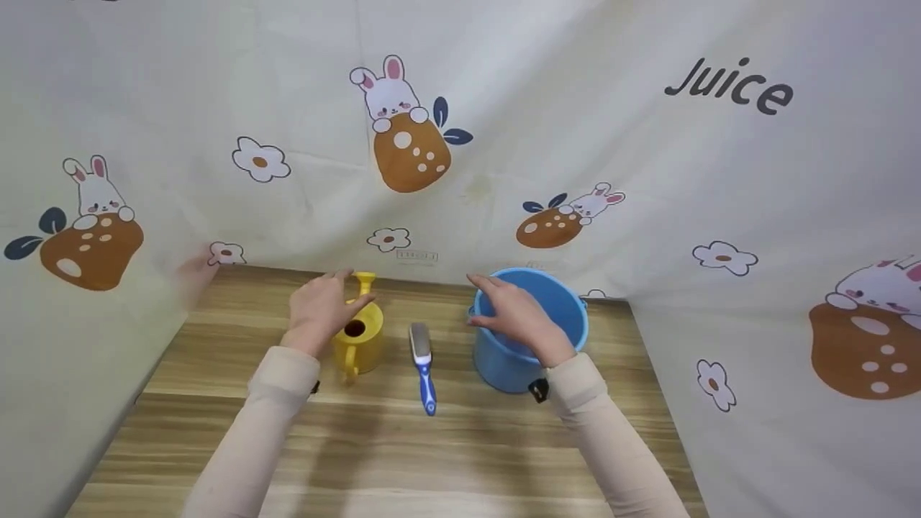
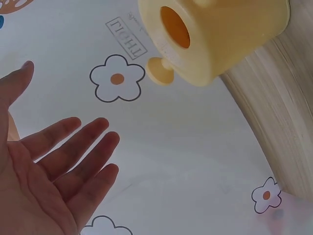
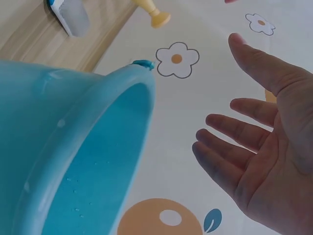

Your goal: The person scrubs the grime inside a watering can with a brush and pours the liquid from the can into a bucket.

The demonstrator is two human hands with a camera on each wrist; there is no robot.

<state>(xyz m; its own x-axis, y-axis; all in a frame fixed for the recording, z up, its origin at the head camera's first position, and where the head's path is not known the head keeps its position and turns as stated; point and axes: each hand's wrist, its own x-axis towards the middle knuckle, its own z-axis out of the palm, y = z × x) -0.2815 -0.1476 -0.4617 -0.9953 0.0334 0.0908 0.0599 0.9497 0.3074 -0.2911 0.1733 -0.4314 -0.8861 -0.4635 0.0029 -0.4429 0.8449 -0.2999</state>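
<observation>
Hovering left hand (image 1: 316, 309): spread wide, thumb well away from the fingers, palm bare and holding nothing; in the left wrist view a gap separates it from the yellow watering can.
Right hand (image 1: 514, 313): likewise spread, thumb apart, fingers loosely extended and gripping nothing; the right wrist view shows it clear of the blue bucket's rim.
Yellow watering can (image 1: 370, 345): upright, at about 4 o'clock from the left hand and near it, spout towards 12 o'clock, handle at 6.
Blue bucket (image 1: 504, 367): upright, partly behind the right hand in the head view, mouth open, droplets on its inner wall.
Blue-handled tool (image 1: 424, 374): lying between the two vessels, grey end towards 12 o'clock, handle towards 6; the can sits at its 10 o'clock, the bucket at its 2.
Wooden table (image 1: 432, 460): under all three.
Printed sheet (image 1: 316, 208): pale, with rabbits and flowers, rising behind the table at 12 o'clock.
</observation>
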